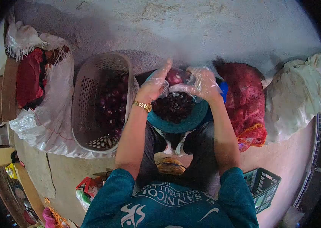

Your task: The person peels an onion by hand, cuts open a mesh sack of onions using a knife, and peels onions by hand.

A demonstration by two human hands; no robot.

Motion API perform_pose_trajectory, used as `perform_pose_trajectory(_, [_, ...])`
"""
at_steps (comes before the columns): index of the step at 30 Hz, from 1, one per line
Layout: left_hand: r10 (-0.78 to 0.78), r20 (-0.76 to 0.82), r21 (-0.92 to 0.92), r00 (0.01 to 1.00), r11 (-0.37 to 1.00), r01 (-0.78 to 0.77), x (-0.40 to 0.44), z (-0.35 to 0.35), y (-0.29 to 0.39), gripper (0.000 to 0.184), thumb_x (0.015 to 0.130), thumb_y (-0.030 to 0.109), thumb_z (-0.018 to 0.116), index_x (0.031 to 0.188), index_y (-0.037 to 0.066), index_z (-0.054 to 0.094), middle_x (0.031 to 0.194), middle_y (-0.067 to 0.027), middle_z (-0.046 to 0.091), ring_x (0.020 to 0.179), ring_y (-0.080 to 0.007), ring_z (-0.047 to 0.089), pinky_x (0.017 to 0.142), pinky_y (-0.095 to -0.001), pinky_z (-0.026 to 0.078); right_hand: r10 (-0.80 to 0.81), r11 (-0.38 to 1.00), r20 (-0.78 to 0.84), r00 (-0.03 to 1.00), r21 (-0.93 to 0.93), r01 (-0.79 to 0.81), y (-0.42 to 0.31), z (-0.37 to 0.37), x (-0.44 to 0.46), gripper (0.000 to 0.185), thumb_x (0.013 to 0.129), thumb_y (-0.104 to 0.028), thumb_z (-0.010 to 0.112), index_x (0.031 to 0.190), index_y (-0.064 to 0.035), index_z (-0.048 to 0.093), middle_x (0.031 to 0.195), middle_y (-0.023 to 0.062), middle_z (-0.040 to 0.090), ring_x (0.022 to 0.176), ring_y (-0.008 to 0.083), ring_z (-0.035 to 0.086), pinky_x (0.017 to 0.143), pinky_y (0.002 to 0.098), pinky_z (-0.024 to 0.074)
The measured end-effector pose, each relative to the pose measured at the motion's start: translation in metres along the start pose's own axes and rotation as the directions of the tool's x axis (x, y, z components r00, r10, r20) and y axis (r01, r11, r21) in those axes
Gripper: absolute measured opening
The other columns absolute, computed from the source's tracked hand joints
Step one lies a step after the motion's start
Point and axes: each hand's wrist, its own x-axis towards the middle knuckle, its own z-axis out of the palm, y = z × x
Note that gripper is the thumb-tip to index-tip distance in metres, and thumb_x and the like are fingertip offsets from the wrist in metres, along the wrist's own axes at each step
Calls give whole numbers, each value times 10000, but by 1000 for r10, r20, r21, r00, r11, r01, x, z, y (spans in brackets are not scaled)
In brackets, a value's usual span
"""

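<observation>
Both hands wear clear plastic gloves and are raised over a round teal basin (200,121) that holds dark red onion skins. A purple-red onion (174,77) sits between them. My left hand (156,84), with a gold watch at the wrist, is against the onion's left side, its fingers partly hidden. My right hand (203,83) is at the onion's right side, with its fingers curled and a finger or thumb reaching beneath the onion. Left of the basin, a grey perforated basket (82,114) leans with many red onions (111,104) inside.
A red mesh sack (244,98) stands right of the basin, with a whitish sack (291,98) beyond it. White woven sacking (60,102) lies left of the basket. A green crate (270,190) is at the lower right. The rough wall (168,26) rises behind.
</observation>
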Motion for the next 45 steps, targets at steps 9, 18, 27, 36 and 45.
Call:
perform_pose_trajectory(9, [147, -50, 239, 988, 962, -131, -11, 8, 1, 504, 928, 468, 494, 1118, 7, 572, 1070, -62, 597, 960, -133, 570, 887, -309, 456, -67, 997, -31, 997, -42, 66, 3, 9, -1, 693, 608, -596, 715, 1008, -34, 649, 907, 200, 649, 900, 362, 610, 801, 435, 472])
perform_pose_trajectory(18, [-51, -27, 299, 998, 953, 57, 0, -3, 1, 562, 891, 547, 507, 1064, 19, 585, 1025, -75, 599, 927, -146, 563, 862, -301, 451, -97, 994, -40, 994, -48, 96, 1, 8, 0, 620, 656, -582, 686, 950, -36, 659, 808, 180, 646, 822, 368, 614, 746, 447, 471])
perform_pose_trajectory(27, [-6, -33, 305, 999, 952, 16, 0, -4, 0, 612, 887, 583, 481, 1081, 11, 585, 1028, -81, 596, 963, -149, 535, 881, -299, 430, -102, 989, -27, 994, -107, 99, 3, 11, 1, 553, 696, -551, 666, 961, -66, 660, 794, 176, 644, 803, 365, 613, 733, 441, 477])
perform_pose_trajectory(36, [84, -92, 355, 992, 934, -46, -6, 4, 0, 563, 888, 566, 499, 917, 27, 658, 873, -46, 614, 794, -130, 533, 757, -276, 425, -135, 991, -31, 990, -26, 134, -1, 7, 0, 544, 709, -548, 664, 921, -47, 665, 752, 188, 626, 757, 372, 604, 694, 449, 468])
perform_pose_trajectory(45, [111, -9, 257, 994, 961, -105, -5, 4, 1, 506, 906, 509, 514, 927, 21, 647, 861, -36, 608, 815, -125, 544, 785, -279, 440, -141, 988, 131, 981, -45, 148, 1, 15, 4, 501, 781, -536, 591, 936, -69, 682, 762, 189, 636, 755, 375, 602, 692, 459, 465])
